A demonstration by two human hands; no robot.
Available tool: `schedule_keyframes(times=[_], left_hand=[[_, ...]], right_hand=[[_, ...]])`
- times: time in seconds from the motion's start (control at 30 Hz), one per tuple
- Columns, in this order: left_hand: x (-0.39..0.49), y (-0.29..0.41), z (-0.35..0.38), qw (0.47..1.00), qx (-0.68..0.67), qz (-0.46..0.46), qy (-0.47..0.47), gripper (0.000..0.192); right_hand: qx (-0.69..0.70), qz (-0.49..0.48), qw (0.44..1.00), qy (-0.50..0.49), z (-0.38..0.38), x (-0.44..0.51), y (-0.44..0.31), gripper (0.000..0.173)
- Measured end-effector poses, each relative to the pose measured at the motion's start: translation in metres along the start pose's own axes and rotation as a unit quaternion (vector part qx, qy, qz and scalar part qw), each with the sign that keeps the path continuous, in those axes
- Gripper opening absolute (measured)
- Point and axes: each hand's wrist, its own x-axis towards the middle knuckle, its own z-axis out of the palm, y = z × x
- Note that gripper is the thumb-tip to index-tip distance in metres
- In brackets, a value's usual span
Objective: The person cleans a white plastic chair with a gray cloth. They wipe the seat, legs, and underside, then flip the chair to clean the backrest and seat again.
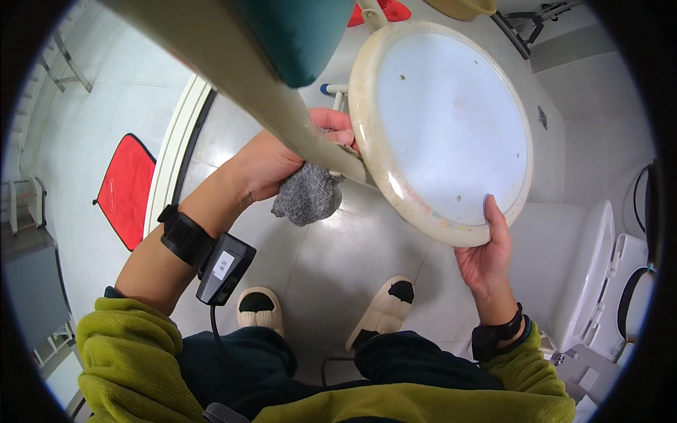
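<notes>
A round panel with a cream rim and a pale, shiny face (pixel 449 127) is tilted up before me, joined to a cream metal frame tube (pixel 285 116). My right hand (pixel 486 254) grips its lower right rim, thumb on the face. My left hand (pixel 296 153) reaches around behind the tube, fingertips by the rim's left side, with a grey fluffy cloth (pixel 312 195) bunched in it below the tube. The tube hides part of this hand. A teal panel (pixel 301 37) fixed to the frame looms close at the top. Small coloured marks show on the rim's lower left.
A white door sill (pixel 177 153) crosses the floor at left, with a red mat or cloth (pixel 127 195) beyond it. A white toilet (pixel 587 280) stands at right. At the top lie a yellowish basin (pixel 463 6) and a red object (pixel 394 11). My slippered feet are below.
</notes>
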Motion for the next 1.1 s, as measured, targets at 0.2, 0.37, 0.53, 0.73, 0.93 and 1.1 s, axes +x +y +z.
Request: schedule_keyframes(times=[0.2,0.37,0.53,0.73,0.93,1.1], left_hand=[[0.003,-0.002,0.002,0.999,0.028,0.039,0.007,0.024],[0.005,-0.005,-0.003,0.999,0.029,0.036,-0.021,0.022],[0.007,-0.007,-0.007,0.998,0.038,0.033,-0.037,0.018],[0.007,-0.009,-0.012,0.998,0.012,0.033,-0.043,0.019],[0.01,-0.012,-0.012,0.998,-0.014,0.02,-0.049,0.02],[0.01,-0.012,-0.011,0.998,-0.027,0.02,-0.058,0.019]], right_hand=[[-0.019,-0.011,1.0,0.012,0.001,0.002,0.003,0.047],[-0.01,-0.008,1.0,0.01,-0.001,0.002,0.003,0.049],[0.006,0.005,1.0,0.006,-0.004,0.002,0.001,0.051],[0.016,-0.005,1.0,0.015,-0.004,0.003,0.003,0.052],[0.006,-0.017,1.0,0.017,-0.004,0.003,0.004,0.051],[0.006,-0.013,1.0,0.027,-0.005,0.004,0.004,0.05]])
